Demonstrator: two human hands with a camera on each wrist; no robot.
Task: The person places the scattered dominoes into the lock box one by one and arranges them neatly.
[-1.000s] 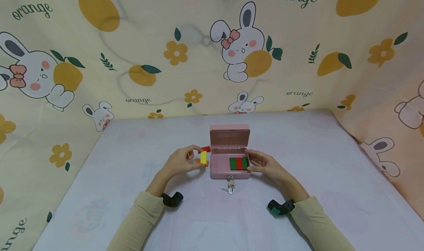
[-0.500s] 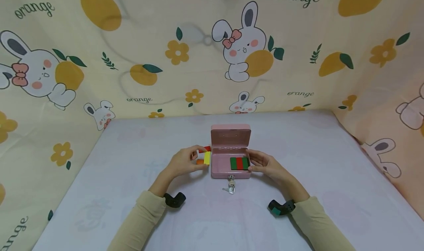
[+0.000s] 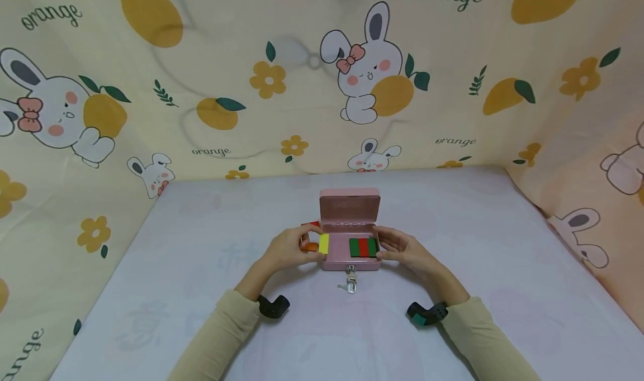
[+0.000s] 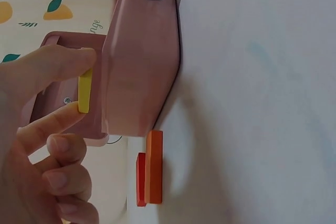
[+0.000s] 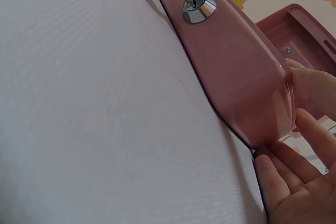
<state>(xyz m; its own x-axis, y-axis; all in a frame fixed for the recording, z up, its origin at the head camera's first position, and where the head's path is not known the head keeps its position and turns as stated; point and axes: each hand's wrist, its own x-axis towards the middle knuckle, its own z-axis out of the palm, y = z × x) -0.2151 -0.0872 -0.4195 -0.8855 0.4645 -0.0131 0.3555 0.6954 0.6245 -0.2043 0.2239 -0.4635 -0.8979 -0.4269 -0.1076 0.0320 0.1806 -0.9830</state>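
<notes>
A pink metal cash box [image 3: 338,265] stands with its lid [image 3: 349,209] raised at the back. My left hand [image 3: 289,248] pinches a yellow block [image 3: 324,244] between thumb and index finger, over the box's left wall. In the left wrist view the yellow block [image 4: 85,91] sits above the rim, the other fingers curled loosely. My right hand [image 3: 407,249] holds the box's right wall; in the right wrist view a digit lies at the rim and fingertips [image 5: 270,174] press low on the outside. Inside at the right, green and red blocks [image 3: 363,247] lie side by side.
An orange block [image 4: 154,166] and a red block [image 4: 140,179] lie on the white tabletop [image 3: 322,336] left of the box, partly behind my left hand. A key [image 3: 351,283] hangs from the front lock [image 5: 198,9]. A printed cloth [image 3: 282,34] rises behind the table.
My left hand has moved right with the yellow block, from beside the box to over its left wall. My right hand and the box have stayed in place.
</notes>
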